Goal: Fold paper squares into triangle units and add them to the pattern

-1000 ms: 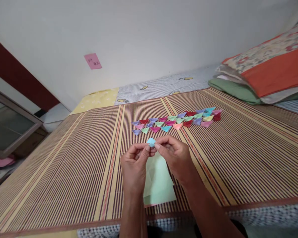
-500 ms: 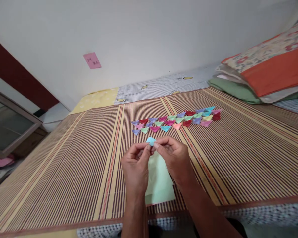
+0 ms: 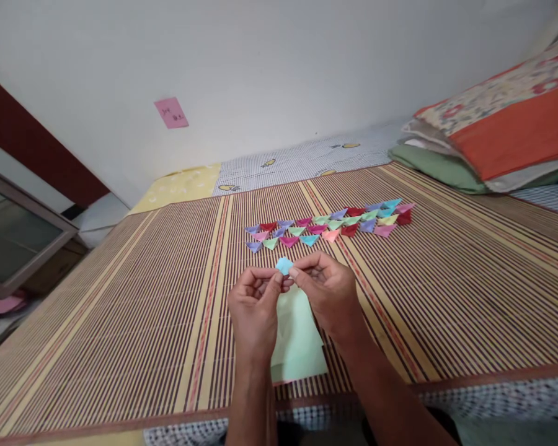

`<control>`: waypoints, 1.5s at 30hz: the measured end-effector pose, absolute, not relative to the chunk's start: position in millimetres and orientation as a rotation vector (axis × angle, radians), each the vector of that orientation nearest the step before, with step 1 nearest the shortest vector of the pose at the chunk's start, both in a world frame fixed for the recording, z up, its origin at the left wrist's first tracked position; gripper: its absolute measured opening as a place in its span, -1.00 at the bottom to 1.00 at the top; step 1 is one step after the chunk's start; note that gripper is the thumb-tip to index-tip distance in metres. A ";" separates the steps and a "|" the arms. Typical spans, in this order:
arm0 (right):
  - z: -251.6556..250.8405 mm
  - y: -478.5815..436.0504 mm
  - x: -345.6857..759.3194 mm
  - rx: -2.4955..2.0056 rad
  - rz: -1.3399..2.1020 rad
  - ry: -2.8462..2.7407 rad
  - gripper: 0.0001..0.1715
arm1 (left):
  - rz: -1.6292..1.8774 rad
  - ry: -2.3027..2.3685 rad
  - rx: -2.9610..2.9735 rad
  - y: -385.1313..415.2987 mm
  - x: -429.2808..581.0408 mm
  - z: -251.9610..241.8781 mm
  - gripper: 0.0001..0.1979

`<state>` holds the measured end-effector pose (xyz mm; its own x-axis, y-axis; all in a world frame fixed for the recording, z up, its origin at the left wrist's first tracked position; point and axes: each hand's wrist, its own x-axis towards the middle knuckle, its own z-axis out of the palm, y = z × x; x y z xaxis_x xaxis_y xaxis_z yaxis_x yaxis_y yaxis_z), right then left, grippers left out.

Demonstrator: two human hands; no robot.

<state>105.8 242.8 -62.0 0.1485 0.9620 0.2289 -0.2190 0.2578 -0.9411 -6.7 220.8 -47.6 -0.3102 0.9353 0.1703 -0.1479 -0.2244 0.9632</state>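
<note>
A small light blue folded paper (image 3: pixel 284 266) is pinched between both hands at the centre of the head view. My left hand (image 3: pixel 255 303) grips its left side with thumb and index finger. On its right side, the thumb and index finger of my right hand (image 3: pixel 330 291) hold it too. Beneath and between the hands lie pale green paper sheets (image 3: pixel 300 347), partly covered by them. Just beyond the hands, several small folded paper triangles (image 3: pixel 309 240) in many colours lie in rows.
The striped mat (image 3: pixel 134 310) spreads beneath everything. Folded bedding (image 3: pixel 516 136) is stacked at the back right. A pink note (image 3: pixel 171 113) is on the white wall. A framed glass panel (image 3: pixel 18 235) stands at the left.
The light blue paper and both hands have shifted very slightly to the right. The grip on the paper is the same.
</note>
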 end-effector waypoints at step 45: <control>-56.3 242.0 122.0 -0.901 1.135 -1.445 -0.72 | 1.425 1.032 0.883 225.1 -9.1 -47.2 -0.74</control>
<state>122.0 242.0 -56.3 -0.1755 0.9463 0.2717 -0.0397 0.2689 -0.9623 -9.1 225.1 -47.2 -0.1079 0.9936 -0.0325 -0.3412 -0.0063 0.9400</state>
